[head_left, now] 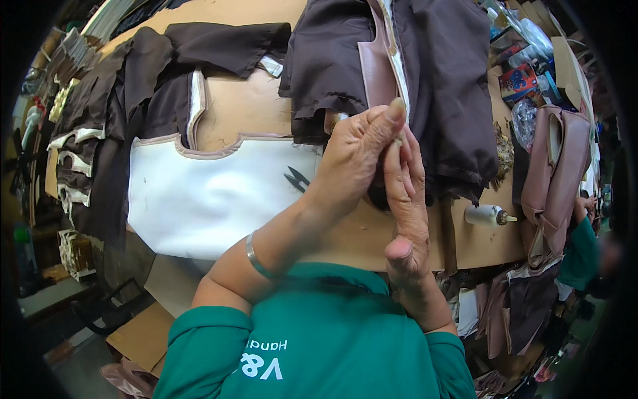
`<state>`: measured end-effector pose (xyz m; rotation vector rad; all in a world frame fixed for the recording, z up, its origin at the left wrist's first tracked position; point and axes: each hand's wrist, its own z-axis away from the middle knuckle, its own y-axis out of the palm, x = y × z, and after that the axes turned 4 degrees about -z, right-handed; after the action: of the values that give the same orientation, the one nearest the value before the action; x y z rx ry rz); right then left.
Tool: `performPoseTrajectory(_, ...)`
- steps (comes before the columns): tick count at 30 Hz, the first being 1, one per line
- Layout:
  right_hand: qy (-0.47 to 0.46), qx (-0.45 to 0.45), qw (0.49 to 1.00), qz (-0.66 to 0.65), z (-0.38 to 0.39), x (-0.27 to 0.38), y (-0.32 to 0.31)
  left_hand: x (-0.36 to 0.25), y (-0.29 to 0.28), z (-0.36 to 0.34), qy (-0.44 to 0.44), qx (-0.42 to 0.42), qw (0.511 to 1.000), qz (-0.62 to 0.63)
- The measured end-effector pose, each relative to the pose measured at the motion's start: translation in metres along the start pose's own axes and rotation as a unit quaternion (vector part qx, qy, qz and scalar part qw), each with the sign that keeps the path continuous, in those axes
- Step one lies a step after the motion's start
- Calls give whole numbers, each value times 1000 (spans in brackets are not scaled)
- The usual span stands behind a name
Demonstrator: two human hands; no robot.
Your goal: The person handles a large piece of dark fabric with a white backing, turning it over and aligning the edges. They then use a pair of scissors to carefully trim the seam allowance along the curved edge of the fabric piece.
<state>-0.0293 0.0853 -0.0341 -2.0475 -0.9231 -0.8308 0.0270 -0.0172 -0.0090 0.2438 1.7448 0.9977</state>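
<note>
One pink piece (pixel 377 74) | long axis points away | left hand (pixel 353 151), right hand (pixel 407 203) together | grip: cannot tell

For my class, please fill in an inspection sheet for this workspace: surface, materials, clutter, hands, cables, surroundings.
Surface: tan tabletop, partly covered.
Job's things: dark brown fabric; pink leather-like panel.
Clutter: black snips on a white panel; small white bottle on its side.
Hands: left hand and right hand close together near the pink panel's lower end; grip unclear.
Cables: none discernible.
Surroundings: another person's green sleeve at far right.
</note>
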Motion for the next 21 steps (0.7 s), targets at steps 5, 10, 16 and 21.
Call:
performPoseTrajectory(5,70,30,987,139,-8,17,1,-12,-13,16,95,-55,961,-254)
performPoseTrajectory(10,55,79,994,-51,-17,18,33,-22,-52,28,36,-20,999,-10)
performPoseTrajectory(16,45,115,977,173,-25,8,73,-34,-105,51,174,-184,829,-499)
performPoseTrajectory(21,-15,150,946,288,-36,8,98,-65,-147,80,126,-153,822,-534)
